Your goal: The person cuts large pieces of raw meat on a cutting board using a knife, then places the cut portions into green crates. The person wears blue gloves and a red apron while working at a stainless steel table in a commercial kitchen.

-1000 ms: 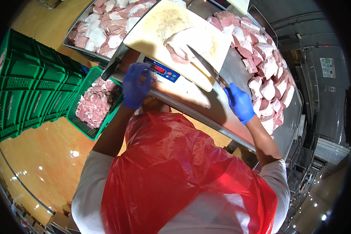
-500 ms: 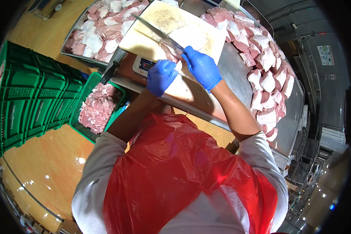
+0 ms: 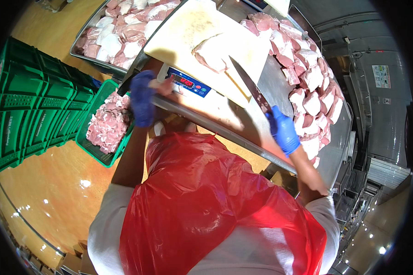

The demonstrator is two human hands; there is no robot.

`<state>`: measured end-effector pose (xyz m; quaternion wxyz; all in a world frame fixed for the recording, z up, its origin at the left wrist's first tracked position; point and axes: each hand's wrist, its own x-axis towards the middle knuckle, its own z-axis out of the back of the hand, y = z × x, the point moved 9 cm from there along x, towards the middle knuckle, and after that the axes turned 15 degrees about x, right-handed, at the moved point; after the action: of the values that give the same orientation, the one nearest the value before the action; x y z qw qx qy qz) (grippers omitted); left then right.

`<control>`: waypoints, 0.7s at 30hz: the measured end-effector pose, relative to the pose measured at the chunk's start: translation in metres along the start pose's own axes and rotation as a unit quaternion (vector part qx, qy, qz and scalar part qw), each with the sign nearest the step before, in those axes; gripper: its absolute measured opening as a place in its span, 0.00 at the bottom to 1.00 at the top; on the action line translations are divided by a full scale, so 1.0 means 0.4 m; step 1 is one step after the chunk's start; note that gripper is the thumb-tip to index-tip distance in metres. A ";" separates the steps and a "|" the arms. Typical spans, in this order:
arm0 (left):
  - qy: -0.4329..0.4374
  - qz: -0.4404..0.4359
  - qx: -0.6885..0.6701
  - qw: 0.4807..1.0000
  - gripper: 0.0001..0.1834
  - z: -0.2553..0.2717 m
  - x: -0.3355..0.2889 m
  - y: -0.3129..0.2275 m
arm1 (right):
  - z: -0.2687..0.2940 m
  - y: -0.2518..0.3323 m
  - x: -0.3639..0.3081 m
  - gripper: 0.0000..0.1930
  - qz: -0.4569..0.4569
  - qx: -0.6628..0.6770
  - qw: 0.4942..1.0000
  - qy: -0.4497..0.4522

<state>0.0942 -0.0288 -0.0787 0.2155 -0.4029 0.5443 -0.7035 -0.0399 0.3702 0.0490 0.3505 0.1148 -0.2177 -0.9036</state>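
My left hand (image 3: 143, 98), in a blue glove and smeared by motion, is at the table's left front edge near the green crate. A pale pink meat scrap (image 3: 163, 86) sticks out from its fingers, which look closed on it. Out to the right, over the steel table, my right hand (image 3: 283, 132), also gloved in blue, grips a knife (image 3: 248, 85). The long blade points up and left toward the board. On the white cutting board (image 3: 188, 25) lies a trimmed piece of meat (image 3: 212, 54), apart from both hands.
A digital scale (image 3: 201, 89) sits partly under the board. Meat chunks (image 3: 313, 75) are heaped at right; a metal tub (image 3: 74, 50) of meat stands far left. Below it, a green crate (image 3: 107, 161) holds scraps beside stacked green crates (image 3: 32, 98). A black handle (image 3: 126, 82) juts over the table edge.
My left hand has swung left from the board toward the crate with the meat scrap. My right hand and knife have moved right and down. The meat piece stays on the board, now uncovered.
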 end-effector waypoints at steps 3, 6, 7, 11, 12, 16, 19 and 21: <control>0.021 0.183 -0.098 0.978 0.03 0.191 0.004 0.125 | -0.083 0.094 0.077 0.08 0.001 0.090 0.988 -0.123; 0.024 0.070 0.561 0.824 0.05 0.391 -0.011 0.246 | -0.141 0.208 0.251 0.08 0.049 0.145 0.973 -0.175; 0.107 0.073 0.735 0.665 0.07 0.391 -0.002 0.230 | -0.142 0.225 0.290 0.08 0.068 0.151 0.966 -0.201; 0.083 -0.012 0.574 0.815 0.09 0.404 0.062 0.193 | -0.140 0.291 0.395 0.08 0.047 0.126 0.973 -0.187; 0.090 -0.023 0.553 0.828 0.09 0.355 0.091 0.126 | -0.154 0.277 0.397 0.09 0.035 0.111 0.980 -0.164; 0.036 -0.049 0.429 0.901 0.07 0.224 0.107 -0.041 | -0.232 0.173 0.268 0.07 -0.019 0.043 0.998 -0.046; 0.028 -0.093 0.324 0.941 0.08 0.125 0.097 -0.114 | -0.200 0.092 0.105 0.07 -0.062 -0.030 0.997 0.028; 0.059 -0.103 0.285 0.951 0.10 0.048 0.092 -0.140 | -0.145 0.086 0.035 0.07 -0.074 -0.047 0.994 0.065</control>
<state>0.0959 -0.0498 -0.0125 0.2148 -0.3365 0.2885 -0.8703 -0.0089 0.3198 0.0135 0.3013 0.1722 -0.1425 -0.9270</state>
